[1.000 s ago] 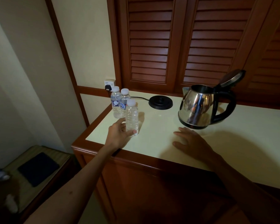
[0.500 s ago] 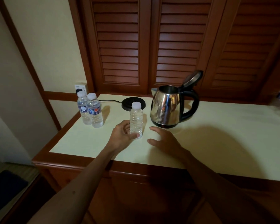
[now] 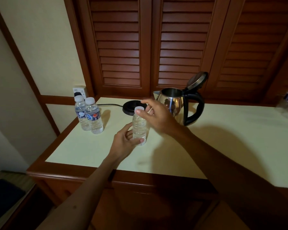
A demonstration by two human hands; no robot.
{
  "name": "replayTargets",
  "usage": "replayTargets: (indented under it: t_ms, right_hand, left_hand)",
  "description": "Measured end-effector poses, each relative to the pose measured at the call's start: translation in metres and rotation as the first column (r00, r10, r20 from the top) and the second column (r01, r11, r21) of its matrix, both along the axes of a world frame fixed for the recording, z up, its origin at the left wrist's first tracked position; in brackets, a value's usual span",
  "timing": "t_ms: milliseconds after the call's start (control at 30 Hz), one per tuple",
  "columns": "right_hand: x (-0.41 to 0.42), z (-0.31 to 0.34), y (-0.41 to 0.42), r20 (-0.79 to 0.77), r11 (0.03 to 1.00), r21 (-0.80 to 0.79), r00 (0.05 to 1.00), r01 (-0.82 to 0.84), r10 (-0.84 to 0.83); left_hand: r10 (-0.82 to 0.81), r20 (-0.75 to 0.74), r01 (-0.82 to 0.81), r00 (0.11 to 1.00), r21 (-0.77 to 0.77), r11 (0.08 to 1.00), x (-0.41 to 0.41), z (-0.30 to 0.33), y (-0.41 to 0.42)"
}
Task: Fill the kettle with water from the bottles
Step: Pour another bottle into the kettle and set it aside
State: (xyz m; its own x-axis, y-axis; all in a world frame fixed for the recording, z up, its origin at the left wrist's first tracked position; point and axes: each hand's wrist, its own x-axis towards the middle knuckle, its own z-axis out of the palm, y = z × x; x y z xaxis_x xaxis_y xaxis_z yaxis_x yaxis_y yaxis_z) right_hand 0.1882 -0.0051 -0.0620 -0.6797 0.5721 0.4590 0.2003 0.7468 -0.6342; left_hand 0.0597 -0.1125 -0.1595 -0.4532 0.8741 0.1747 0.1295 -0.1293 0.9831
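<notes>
Kettle [image 3: 174, 105] is standing open, unfilled; left of it, left hand [image 3: 123, 143] is gripping a bottle [image 3: 139, 128] while right hand [image 3: 156, 117] is pinching its cap [image 3: 138, 109]. All pouring is waiting.

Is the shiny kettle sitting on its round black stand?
No, the kettle stands on the cream countertop to the right of the black base, not on it, with its lid flipped open.

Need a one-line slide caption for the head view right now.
Left hand steadies a capped water bottle on the countertop while the right hand grasps its cap beside the open kettle.
</notes>
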Motion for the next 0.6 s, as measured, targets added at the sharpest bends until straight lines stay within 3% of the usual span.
replayTargets:
  t_ms: [167, 300, 600]
  right_hand:
    - [-0.017, 0.021, 0.000, 0.185, 0.962, 0.271, 0.979, 0.031, -0.084]
    - [-0.019, 0.035, -0.006, 0.338, 0.941, 0.338, 0.930, 0.023, -0.144]
    - [-0.023, 0.045, -0.017, 0.509, 0.894, 0.431, 0.851, -0.120, -0.131]
  left_hand:
    - [-0.042, 0.022, 0.042, 0.999, 0.025, 0.999, -0.002, -0.002, 0.001]
    - [-0.066, 0.035, 0.065, 0.997, 0.033, 0.997, -0.004, -0.002, 0.001]
    - [-0.101, 0.083, 0.098, 0.991, 0.031, 0.995, -0.011, -0.005, 0.001]
